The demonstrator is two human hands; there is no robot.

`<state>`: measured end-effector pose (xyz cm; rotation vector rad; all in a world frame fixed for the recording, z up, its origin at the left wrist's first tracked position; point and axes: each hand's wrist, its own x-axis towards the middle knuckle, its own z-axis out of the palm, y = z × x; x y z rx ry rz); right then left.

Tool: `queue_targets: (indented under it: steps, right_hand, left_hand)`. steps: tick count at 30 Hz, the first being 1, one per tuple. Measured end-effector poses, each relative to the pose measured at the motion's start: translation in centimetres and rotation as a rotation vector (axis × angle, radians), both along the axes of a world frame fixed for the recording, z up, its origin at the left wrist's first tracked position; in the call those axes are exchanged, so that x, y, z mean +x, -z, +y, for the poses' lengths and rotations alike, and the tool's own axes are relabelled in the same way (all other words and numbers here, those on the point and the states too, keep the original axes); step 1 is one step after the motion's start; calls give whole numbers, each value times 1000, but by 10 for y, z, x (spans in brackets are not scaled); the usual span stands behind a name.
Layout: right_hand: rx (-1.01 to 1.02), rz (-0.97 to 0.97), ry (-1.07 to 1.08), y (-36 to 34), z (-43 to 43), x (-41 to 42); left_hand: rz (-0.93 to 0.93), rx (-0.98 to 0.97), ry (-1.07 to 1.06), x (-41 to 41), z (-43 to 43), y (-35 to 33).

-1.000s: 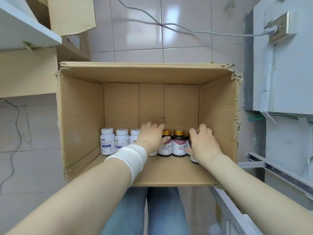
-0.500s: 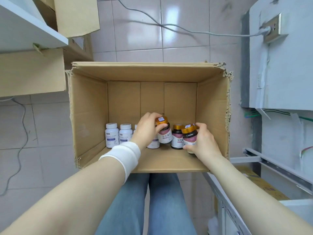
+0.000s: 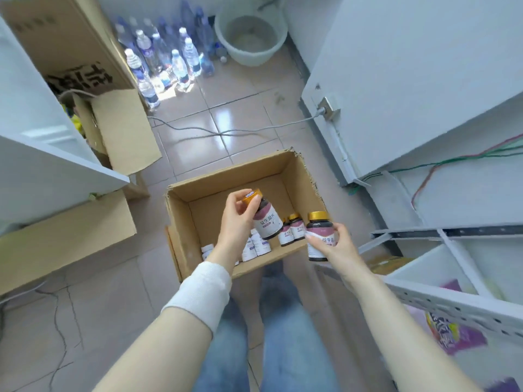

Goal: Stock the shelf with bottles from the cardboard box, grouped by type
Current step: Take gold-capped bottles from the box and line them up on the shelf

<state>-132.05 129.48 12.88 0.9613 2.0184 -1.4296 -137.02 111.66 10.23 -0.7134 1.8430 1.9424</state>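
Two hands are busy, one bottle each. The left hand [image 3: 240, 219] has its fingers curled round the cap and neck of a tilted dark brown gold-capped pill bottle [image 3: 268, 222]. The thumb is on the cap and the cap leans toward 11 o'clock. This bottle is held above the open brown cardboard box [image 3: 181, 222], clear of its floor. There is a white cloth wristband [image 3: 201, 295] on that wrist.

The right hand [image 3: 338, 248] is wrapped round the lower label of an upright dark brown gold-capped pill bottle [image 3: 317, 232], with the thumb across the front. It is held at the box's 4 o'clock corner, over the rim.

The box sits on the tiled floor at frame centre, just ahead of the person's blue-jeaned knees [image 3: 283, 321]. Inside at 3 o'clock stand two small dark gold-capped bottles [image 3: 292, 230], touching each other. At 6 o'clock is a row of white plastic pill bottles [image 3: 256, 246], partly hidden behind the left wrist.

The white metal shelf [image 3: 452, 302] is at 4 o'clock of the frame. Clear plastic water bottles [image 3: 169, 60] and a white plastic bucket [image 3: 250, 35] are at 12 o'clock.
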Motion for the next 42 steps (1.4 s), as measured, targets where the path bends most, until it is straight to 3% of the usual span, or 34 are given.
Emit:
queue_targets:
  steps: [6,14,21,29,42]
  right_hand:
    - [-154,128,409,-58,-25,107]
    - [-355,487,789,-145,2,239]
    - [-148,719,906,-209,39,412]
    - [55,961,1021,-276,79,636]
    - [301,1073,1267,-334,195,873]
  left_hand:
    - [-27,219,202,42,14,-80]
    - [39,478,643,148,88,-176]
    - [151,503,1027,296,175,-254]
    - [249,641,1345,526,263,-336]
    - [440,749,1643,751,414,-417]
